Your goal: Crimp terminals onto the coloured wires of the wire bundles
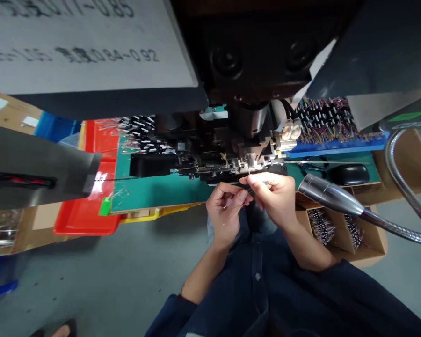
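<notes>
A person's right hand (270, 199) pinches thin wires (257, 182) between thumb and fingers, just below the crimping press (252, 161), while the left hand (226, 210), curled closed, grips strands beside it. A terminal strip (140, 178) feeds into the press across a green surface (154, 194). Scissors (314, 166) lie to the right, below a blue rack of bundled wires (323, 121). A gooseneck lamp (331, 194) arches over a cardboard box of wire bundles (340, 229); a red tray (87, 217) sits left.
</notes>
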A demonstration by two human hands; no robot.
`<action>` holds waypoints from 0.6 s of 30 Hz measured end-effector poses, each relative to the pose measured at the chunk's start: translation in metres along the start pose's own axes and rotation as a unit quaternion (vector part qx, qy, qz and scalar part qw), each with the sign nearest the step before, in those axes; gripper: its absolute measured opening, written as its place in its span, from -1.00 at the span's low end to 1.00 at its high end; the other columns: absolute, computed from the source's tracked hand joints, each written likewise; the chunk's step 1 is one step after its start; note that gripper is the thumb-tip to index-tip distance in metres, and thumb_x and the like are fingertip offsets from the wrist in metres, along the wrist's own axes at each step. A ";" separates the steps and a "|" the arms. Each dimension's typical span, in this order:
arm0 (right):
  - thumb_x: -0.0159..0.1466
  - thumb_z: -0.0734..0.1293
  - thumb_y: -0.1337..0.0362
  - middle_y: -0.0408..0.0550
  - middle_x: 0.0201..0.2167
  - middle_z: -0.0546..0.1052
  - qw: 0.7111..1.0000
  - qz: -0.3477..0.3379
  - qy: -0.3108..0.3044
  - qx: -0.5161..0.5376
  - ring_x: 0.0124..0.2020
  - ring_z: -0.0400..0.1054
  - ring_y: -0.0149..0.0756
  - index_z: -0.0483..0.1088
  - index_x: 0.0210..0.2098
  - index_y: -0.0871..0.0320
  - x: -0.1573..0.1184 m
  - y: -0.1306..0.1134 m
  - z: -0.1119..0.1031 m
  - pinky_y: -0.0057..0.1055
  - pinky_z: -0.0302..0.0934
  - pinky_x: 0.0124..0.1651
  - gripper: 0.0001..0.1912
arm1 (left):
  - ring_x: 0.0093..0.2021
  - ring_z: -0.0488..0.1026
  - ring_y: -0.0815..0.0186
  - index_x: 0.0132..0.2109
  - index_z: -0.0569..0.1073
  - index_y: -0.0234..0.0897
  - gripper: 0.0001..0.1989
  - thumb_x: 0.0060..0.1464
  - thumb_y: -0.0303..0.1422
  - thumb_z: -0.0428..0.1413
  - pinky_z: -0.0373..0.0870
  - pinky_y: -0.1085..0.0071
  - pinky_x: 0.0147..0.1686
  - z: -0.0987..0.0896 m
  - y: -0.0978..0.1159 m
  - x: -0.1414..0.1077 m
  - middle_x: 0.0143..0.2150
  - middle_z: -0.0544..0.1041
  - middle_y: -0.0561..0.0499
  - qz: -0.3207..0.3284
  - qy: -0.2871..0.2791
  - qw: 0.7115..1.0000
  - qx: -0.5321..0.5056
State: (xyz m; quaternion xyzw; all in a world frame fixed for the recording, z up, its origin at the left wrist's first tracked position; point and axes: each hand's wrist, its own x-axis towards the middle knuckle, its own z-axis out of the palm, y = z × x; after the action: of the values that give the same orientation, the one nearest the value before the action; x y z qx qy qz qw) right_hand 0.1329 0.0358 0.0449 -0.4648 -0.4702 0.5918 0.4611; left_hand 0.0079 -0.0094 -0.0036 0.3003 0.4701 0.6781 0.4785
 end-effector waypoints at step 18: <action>0.53 0.55 0.08 -0.06 -0.24 0.72 0.982 -0.038 -0.092 -0.158 -0.32 0.51 -0.29 0.68 -0.18 0.11 -0.090 0.045 -0.125 -0.34 0.44 -0.22 -0.76 | 0.10 0.79 0.10 -0.02 0.74 -0.14 -0.77 0.36 -0.14 0.51 0.71 0.17 0.21 0.008 -0.004 -0.034 0.03 0.82 -0.13 -0.070 -0.160 0.985 0.001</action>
State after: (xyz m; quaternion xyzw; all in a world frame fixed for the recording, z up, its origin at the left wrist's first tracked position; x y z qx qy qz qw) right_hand 0.2639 -0.0422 -0.0045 -0.4574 -0.6155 0.5324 0.3584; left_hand 0.0290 -0.0381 -0.0029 0.3718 0.4077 0.5857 0.5937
